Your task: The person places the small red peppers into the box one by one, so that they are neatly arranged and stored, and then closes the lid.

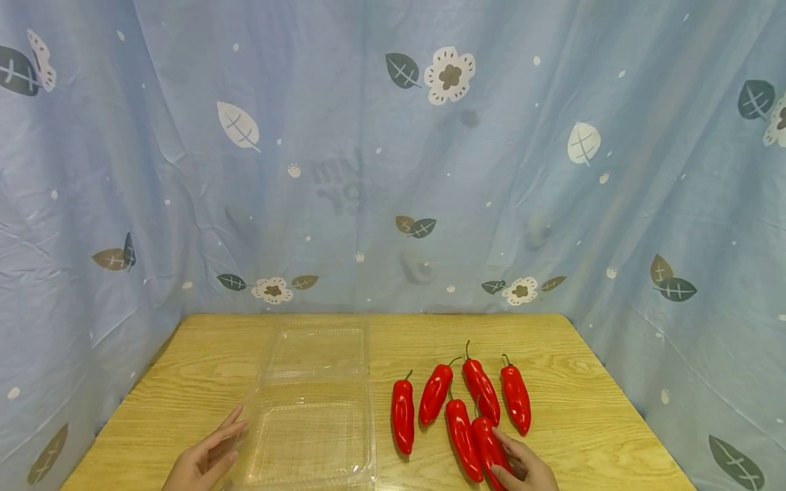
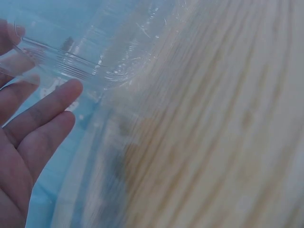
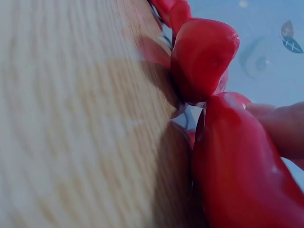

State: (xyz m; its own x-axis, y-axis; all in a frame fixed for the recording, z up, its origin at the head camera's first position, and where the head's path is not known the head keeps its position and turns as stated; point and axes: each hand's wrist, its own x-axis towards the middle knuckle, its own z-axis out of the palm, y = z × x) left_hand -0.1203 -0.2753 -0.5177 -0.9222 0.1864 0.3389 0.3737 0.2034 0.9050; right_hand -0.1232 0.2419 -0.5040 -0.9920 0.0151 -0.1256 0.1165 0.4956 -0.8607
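Right hand [image 1: 527, 470] first: thumb and fingers are pinching a red pepper [image 1: 488, 447], the nearest of the six, down at about 5 o'clock on the table [image 1: 589, 443] in the head view. Can't tell if it's off the wood.

Going out from it, the neighbour pepper [image 1: 464, 440] is right beside at 9–10 o'clock, the other four fan from 9 round to 1.

Left hand [image 1: 202, 453] is over at 7 o'clock, fingers loose and mostly straight by the edge of the clear plastic box [image 1: 307, 440]. Touching it? Can't tell.

Progress-wise, looks like early days to me: box is open, lid half out toward 12, no peppers inside. One's in the fingers, five are lying loose.
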